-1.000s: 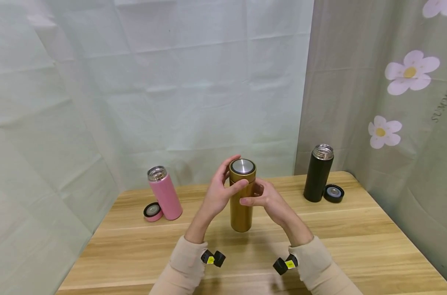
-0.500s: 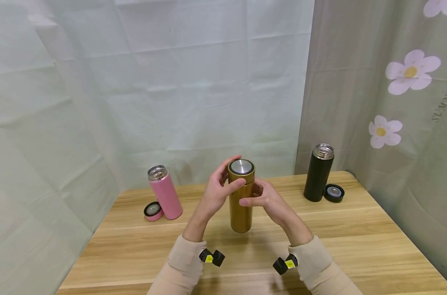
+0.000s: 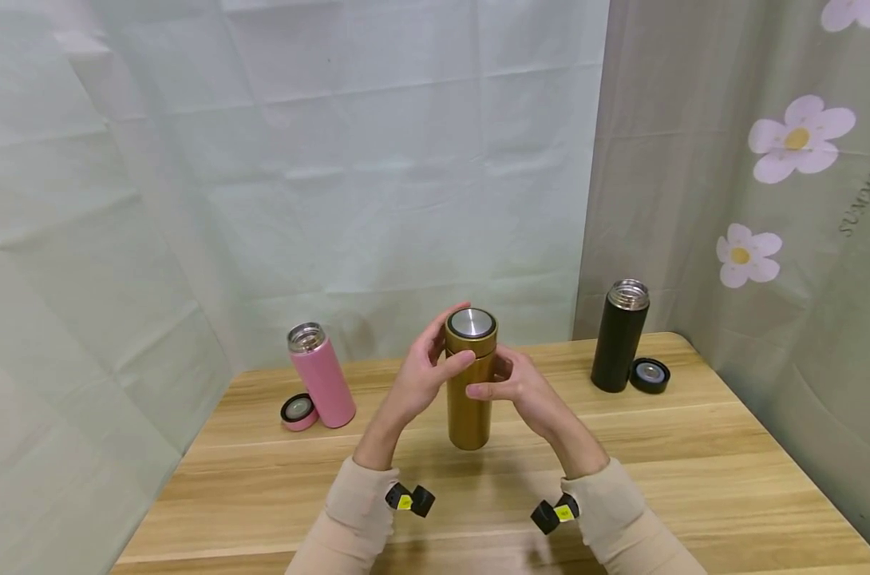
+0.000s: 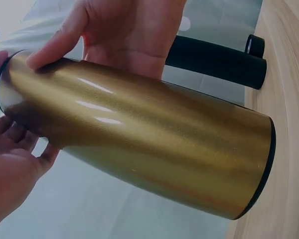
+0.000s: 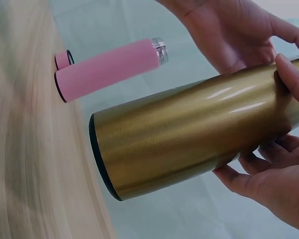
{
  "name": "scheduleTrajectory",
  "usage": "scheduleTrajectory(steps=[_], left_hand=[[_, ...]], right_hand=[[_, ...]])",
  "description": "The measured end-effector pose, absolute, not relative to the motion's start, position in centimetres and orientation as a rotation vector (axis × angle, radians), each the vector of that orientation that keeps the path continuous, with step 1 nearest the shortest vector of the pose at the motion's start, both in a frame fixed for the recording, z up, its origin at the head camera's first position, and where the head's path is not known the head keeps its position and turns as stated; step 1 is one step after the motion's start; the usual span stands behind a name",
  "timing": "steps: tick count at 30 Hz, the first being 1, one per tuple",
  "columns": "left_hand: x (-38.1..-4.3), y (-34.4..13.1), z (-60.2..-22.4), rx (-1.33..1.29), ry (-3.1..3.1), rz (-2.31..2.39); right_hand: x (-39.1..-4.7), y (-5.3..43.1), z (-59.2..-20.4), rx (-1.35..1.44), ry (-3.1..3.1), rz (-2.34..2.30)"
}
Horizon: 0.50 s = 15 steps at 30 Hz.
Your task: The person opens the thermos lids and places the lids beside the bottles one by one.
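A gold thermos flask (image 3: 468, 419) with a steel-topped lid (image 3: 472, 323) is upright in both hands, over the middle of the table. My left hand (image 3: 422, 377) grips it high, at the lid, with the thumb across the front near the seam. Lower down, my right hand (image 3: 519, 389) holds the body from the right, thumb in front and fingers behind. The lid sits on the flask. In the left wrist view the gold body (image 4: 164, 134) fills the middle, its dark base rim showing. The fingertips behind the flask are partly hidden in the head view.
An uncapped pink thermos (image 3: 323, 383) stands at the left with its upturned lid (image 3: 298, 411) against it. At the back right is an uncapped black thermos (image 3: 619, 343), its lid (image 3: 650, 375) alongside. Pale curtains (image 3: 406, 200) hang behind the wooden table (image 3: 262, 495).
Both hands keep their grip on the gold thermos flask, which has shifted only slightly. My left wrist has moved a little to the left. The other two thermoses have not moved.
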State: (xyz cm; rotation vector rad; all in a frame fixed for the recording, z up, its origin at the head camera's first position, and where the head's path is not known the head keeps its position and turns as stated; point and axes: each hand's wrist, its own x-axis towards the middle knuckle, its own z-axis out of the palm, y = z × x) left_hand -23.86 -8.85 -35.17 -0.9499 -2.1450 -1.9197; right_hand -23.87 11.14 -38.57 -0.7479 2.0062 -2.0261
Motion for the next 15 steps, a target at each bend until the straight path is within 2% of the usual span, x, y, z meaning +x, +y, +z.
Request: scheduleTrajectory(steps=[8,15], left_hand=[[-23.66,-8.50,-35.10,-0.868,-2.109,-1.952],[-23.71,-8.59,-35.32,-0.929,-2.146,-1.925]], right_hand=[[-23.85,11.13,-38.45,-0.763,1.992,-2.022],[-23.78,11.13,-38.42,-0.761,1.987,-2.033]])
